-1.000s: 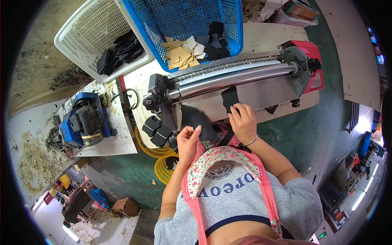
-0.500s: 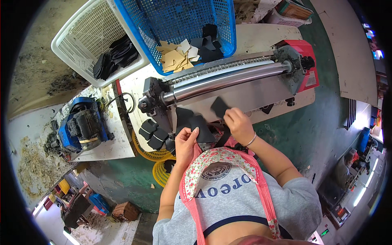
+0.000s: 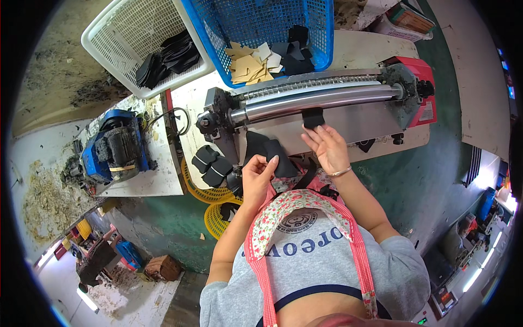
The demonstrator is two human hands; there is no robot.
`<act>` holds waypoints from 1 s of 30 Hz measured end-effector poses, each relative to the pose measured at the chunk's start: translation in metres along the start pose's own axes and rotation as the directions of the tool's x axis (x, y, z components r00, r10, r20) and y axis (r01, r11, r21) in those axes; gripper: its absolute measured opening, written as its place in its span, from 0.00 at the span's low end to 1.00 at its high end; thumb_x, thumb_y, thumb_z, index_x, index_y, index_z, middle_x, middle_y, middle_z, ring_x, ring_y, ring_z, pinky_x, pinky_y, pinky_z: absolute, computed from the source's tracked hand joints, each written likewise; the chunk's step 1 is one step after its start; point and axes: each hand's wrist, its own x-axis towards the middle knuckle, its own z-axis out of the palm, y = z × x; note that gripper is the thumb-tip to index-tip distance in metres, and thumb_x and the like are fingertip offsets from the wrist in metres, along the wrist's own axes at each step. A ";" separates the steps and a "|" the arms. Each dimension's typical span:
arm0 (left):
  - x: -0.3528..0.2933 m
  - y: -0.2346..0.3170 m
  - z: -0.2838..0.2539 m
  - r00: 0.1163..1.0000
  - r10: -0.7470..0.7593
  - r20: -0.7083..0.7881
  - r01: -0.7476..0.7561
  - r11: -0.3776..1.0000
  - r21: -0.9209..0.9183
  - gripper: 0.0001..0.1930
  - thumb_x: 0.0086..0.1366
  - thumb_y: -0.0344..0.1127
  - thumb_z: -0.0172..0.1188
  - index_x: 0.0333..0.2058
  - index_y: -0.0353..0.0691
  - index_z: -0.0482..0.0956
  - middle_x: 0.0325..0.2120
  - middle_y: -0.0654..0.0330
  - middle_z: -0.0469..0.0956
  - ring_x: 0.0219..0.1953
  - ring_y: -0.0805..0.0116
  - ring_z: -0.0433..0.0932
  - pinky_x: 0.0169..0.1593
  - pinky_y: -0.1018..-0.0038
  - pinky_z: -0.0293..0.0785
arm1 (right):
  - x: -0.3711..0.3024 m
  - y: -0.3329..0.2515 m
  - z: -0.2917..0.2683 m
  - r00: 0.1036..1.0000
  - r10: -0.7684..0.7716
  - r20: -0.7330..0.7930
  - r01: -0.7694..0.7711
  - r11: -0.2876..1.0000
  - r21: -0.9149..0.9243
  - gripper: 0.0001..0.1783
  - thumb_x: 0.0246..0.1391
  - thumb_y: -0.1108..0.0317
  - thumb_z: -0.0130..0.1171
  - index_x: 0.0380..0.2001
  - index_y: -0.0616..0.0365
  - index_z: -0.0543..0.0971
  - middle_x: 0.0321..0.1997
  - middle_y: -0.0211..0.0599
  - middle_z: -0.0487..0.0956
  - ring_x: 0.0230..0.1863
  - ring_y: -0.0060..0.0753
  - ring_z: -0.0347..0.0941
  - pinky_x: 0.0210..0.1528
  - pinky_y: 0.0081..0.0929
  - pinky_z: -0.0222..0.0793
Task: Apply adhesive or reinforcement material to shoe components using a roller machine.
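Right hand (image 3: 327, 148) open, fingertips on small black piece (image 3: 312, 117) at long steel roller (image 3: 316, 102); left hand (image 3: 259, 177) pinching black leather pieces (image 3: 267, 152). White tabletop (image 3: 376, 49), green floor (image 3: 436, 163).

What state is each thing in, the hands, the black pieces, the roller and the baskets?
Left hand: pinching a black piece.
Right hand: fingers flat behind the small piece at the roller.
Blue basket: holds tan and black pieces.
White basket: holds black pieces.
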 end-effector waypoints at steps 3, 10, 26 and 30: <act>-0.001 0.002 0.004 0.998 0.060 -0.018 -0.058 0.993 0.106 0.09 0.56 0.31 0.60 0.22 0.39 0.69 0.18 0.70 0.70 0.20 0.86 0.66 0.24 0.88 0.60 | -0.033 0.005 0.014 0.978 -0.077 0.196 0.156 0.892 -0.425 0.13 0.49 0.74 0.53 0.39 0.65 0.67 0.38 0.40 0.72 0.41 0.35 0.72 0.40 0.29 0.72; -0.002 0.002 0.010 0.992 0.046 0.120 -0.067 0.983 0.173 0.07 0.54 0.30 0.61 0.27 0.33 0.73 0.20 0.65 0.74 0.20 0.83 0.70 0.23 0.86 0.66 | -0.047 -0.002 0.018 0.772 -0.097 0.628 0.634 0.175 -0.753 0.07 0.39 0.77 0.59 0.26 0.65 0.76 0.24 0.38 0.75 0.25 0.27 0.72 0.27 0.21 0.68; -0.004 0.016 0.021 0.914 0.361 0.184 -0.405 0.791 0.459 0.04 0.56 0.27 0.57 0.29 0.31 0.73 0.23 0.65 0.72 0.21 0.84 0.66 0.24 0.86 0.62 | -0.044 0.001 0.020 0.842 -0.190 0.505 0.539 0.261 -0.801 0.05 0.41 0.79 0.57 0.27 0.67 0.77 0.25 0.37 0.76 0.23 0.21 0.72 0.25 0.16 0.68; -0.001 0.013 0.014 0.961 0.199 0.190 -0.259 0.886 0.386 0.05 0.57 0.29 0.58 0.28 0.34 0.73 0.20 0.69 0.70 0.21 0.85 0.64 0.23 0.86 0.60 | -0.045 0.000 0.023 0.823 -0.179 0.539 0.567 0.257 -0.782 0.05 0.41 0.79 0.57 0.26 0.67 0.77 0.25 0.37 0.76 0.22 0.21 0.71 0.24 0.16 0.67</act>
